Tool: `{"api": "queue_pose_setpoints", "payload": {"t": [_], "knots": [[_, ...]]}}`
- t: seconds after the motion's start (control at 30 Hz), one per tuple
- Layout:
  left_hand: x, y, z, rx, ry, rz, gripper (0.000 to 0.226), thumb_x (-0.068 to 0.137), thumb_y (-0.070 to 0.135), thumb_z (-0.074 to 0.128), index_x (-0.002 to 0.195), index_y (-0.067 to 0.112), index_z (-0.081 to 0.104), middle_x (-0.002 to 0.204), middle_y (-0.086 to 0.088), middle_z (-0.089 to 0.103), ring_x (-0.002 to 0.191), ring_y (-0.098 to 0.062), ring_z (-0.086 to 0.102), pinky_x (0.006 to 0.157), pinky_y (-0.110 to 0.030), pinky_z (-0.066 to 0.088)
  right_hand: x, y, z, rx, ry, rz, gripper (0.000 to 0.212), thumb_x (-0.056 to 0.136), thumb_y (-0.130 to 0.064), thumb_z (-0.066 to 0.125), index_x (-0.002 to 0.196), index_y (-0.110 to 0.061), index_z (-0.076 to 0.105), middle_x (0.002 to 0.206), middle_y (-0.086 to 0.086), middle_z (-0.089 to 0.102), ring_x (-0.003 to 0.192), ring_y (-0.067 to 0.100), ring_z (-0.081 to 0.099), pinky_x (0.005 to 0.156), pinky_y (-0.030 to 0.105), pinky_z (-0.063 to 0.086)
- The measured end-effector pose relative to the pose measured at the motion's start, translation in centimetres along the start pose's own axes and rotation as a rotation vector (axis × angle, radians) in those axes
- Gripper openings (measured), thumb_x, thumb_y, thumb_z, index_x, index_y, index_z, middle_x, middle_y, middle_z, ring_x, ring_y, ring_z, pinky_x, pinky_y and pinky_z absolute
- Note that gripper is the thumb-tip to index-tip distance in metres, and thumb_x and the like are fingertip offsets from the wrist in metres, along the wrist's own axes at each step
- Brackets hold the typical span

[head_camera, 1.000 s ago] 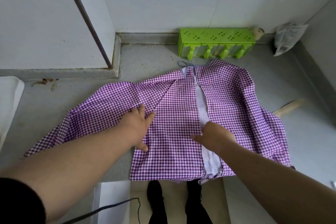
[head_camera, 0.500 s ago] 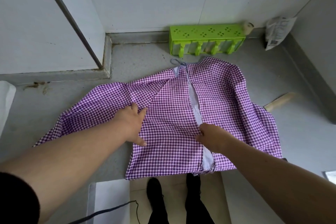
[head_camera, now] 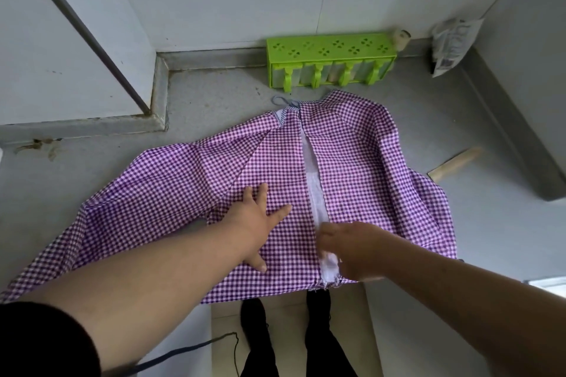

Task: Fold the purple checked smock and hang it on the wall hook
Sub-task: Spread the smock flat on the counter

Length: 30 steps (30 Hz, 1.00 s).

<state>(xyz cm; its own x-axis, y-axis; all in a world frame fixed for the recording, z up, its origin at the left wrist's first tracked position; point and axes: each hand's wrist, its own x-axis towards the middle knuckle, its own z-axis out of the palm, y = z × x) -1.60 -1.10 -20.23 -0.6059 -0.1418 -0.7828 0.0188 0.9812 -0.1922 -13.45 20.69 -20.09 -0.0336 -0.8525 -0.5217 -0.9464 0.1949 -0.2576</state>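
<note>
The purple checked smock [head_camera: 352, 162] is lying spread out on the grey counter [head_camera: 214, 95], opening side up, with a pale strip of lining showing down the middle and its hem hanging just over the front edge. One sleeve is stretching away to the left, the other side is bunching toward the right.

The left hand [head_camera: 258, 223] is resting flat on the left panel, fingers straight and fanned, thumb pointing back toward the hem, gripping nothing, just pressing the cloth down. The right hand [head_camera: 349, 249] is sitting at the lower end of the central opening, just beside the left hand, and it is blurred: its fingers are touching the fabric edge there, but whether they are pinching it or lying loose, I cannot tell.

At the back of the counter, against the wall, a green plastic rack [head_camera: 329, 60] is lying on its side, near the smock's neckline. A crumpled plastic bag [head_camera: 453, 46] is sitting in the far right corner, and a wooden stick [head_camera: 456, 162] is lying to the right of the smock. Below the counter edge, the person's dark shoes [head_camera: 254, 318] are standing on a pale floor.
</note>
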Motion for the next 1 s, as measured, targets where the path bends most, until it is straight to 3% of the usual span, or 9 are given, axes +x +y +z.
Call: {"api": "queue_pose_setpoints", "payload": {"t": [0.1,0.23,0.4,0.57,0.67,0.73,0.83,0.93,1.0], "knots": [[0.3,0.2,-0.2,0.004,-0.039,-0.006,0.146,0.067,0.088,0.071,0.152,0.044,-0.04,0.161,-0.028,-0.039,0.155,-0.06,-0.008,0.12,-0.062,0.036,-0.4,0.6,1.0,-0.141,-0.116,-0.137,0.052,0.094,-0.025,0.067,0.142,-0.022,0.047,0.159,0.003,0.039,0.131,0.024,0.057,0.095,0.046,0.058],[0.5,0.3,-0.3,0.003,-0.049,-0.01,0.145,0.068,0.087,0.072,0.15,0.046,-0.042,0.16,-0.029,-0.04,0.154,-0.061,-0.009,0.121,-0.063,0.035,-0.5,0.9,-0.2,-0.22,-0.142,-0.188,0.043,0.097,-0.016,0.066,0.139,-0.016,0.057,0.151,0.002,0.049,0.115,0.03,0.066,0.089,0.047,0.059],[0.1,0.5,-0.5,-0.032,-0.052,-0.01,0.142,0.071,0.081,0.075,0.152,0.049,-0.038,0.162,-0.024,-0.041,0.155,-0.058,-0.013,0.119,-0.063,0.035,-0.7,0.4,-1.1,-0.221,0.019,-0.337,0.027,0.093,-0.02,0.069,0.12,-0.023,0.065,0.12,0.0,0.069,0.1,0.027,0.07,0.082,0.042,0.059],[0.2,0.6,-0.6,-0.056,-0.052,-0.025,0.144,0.069,0.08,0.078,0.152,0.05,-0.036,0.163,-0.023,-0.041,0.155,-0.057,-0.014,0.119,-0.064,0.036,0.9,-1.2,-0.2,-0.249,0.21,-0.475,0.01,0.089,-0.026,0.07,0.097,-0.022,0.065,0.094,-0.003,0.062,0.085,0.023,0.06,0.066,0.039,0.056],[0.2,0.6,-0.6,-0.048,-0.057,-0.019,0.144,0.07,0.081,0.077,0.152,0.05,-0.038,0.163,-0.024,-0.042,0.155,-0.058,-0.014,0.12,-0.064,0.034,1.8,-1.3,0.9,-0.183,0.262,-0.325,0.024,0.082,-0.035,0.076,0.101,-0.024,0.066,0.113,0.001,0.06,0.096,0.024,0.06,0.066,0.042,0.06],[0.3,0.5,-0.4,-0.051,-0.043,-0.01,0.143,0.07,0.082,0.075,0.153,0.049,-0.037,0.163,-0.024,-0.04,0.155,-0.058,-0.012,0.12,-0.064,0.036,1.7,-1.4,0.8,-0.073,0.262,-0.101,0.05,0.08,-0.046,0.077,0.122,-0.026,0.059,0.142,0.005,0.048,0.121,0.027,0.055,0.088,0.048,0.059],[0.3,0.2,-0.7,-0.056,0.002,0.002,0.129,0.075,0.089,0.064,0.16,0.047,-0.023,0.169,-0.026,-0.028,0.156,-0.058,0.004,0.118,-0.061,0.04,1.2,-1.2,0.9,0.141,0.225,0.285,0.091,0.078,-0.06,0.077,0.149,-0.027,0.032,0.165,0.004,0.012,0.154,0.028,0.018,0.123,0.052,0.03],[0.4,-0.1,-2.2,-0.086,0.136,-0.006,0.109,0.085,0.085,0.055,0.166,0.037,-0.002,0.175,-0.022,-0.006,0.15,-0.048,0.034,0.112,-0.055,0.047,0.9,-0.6,1.9,0.239,0.184,0.425,0.113,0.079,-0.072,0.069,0.161,-0.02,0.011,0.171,0.005,0.0,0.159,0.025,0.0,0.127,0.045,0.013],[1.0,0.0,-3.3,-0.155,0.225,0.01,0.105,0.09,0.076,0.058,0.165,0.039,-0.005,0.176,-0.013,-0.014,0.15,-0.042,0.036,0.111,-0.055,0.049,1.0,-0.4,2.6,0.203,0.153,0.382,0.113,0.084,-0.074,0.06,0.164,-0.016,0.004,0.173,0.003,-0.007,0.158,0.02,-0.013,0.129,0.041,0.001]]}}
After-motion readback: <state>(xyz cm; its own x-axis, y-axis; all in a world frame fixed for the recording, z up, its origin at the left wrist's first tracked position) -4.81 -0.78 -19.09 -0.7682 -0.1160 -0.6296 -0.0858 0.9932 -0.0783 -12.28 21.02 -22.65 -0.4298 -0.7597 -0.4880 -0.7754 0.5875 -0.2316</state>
